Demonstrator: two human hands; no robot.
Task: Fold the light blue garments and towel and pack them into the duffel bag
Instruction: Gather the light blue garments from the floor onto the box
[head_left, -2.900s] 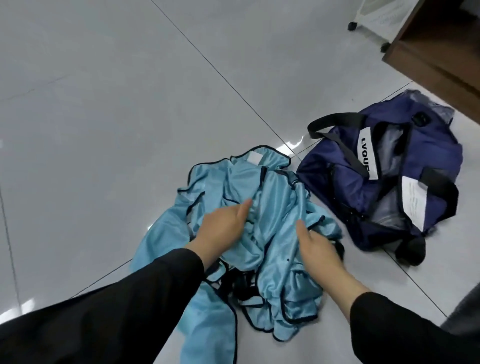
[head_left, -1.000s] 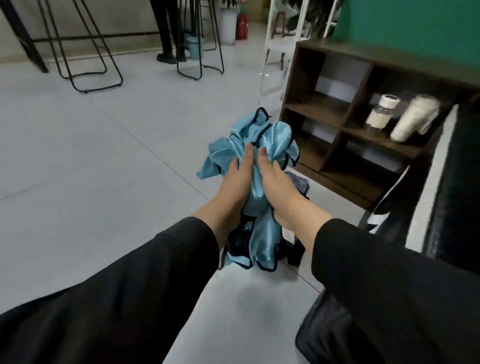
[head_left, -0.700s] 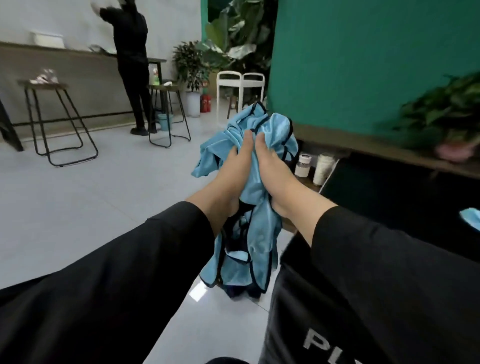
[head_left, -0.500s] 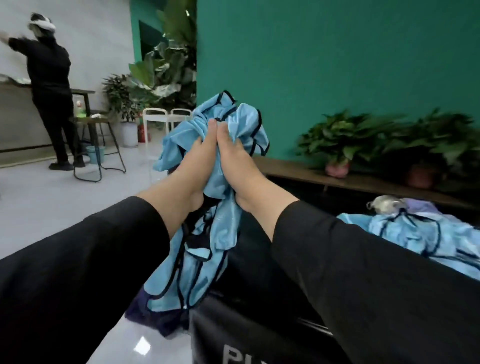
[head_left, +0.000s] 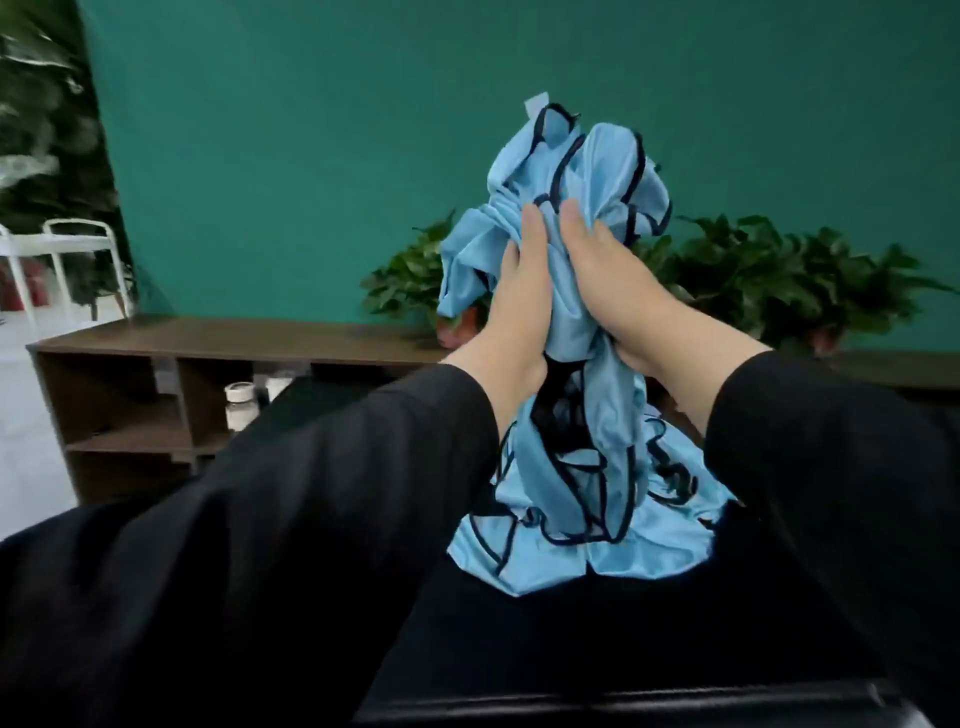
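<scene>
Wooden shelf and potted plants behind; left hand and right hand clutch bunched, probably several, light blue garments between them

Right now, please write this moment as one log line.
left hand: holds clothes | right hand: holds clothes | clothes: light blue bundle, unfolded, lifted, lower end hangs over black surface | bag: not in view
</scene>
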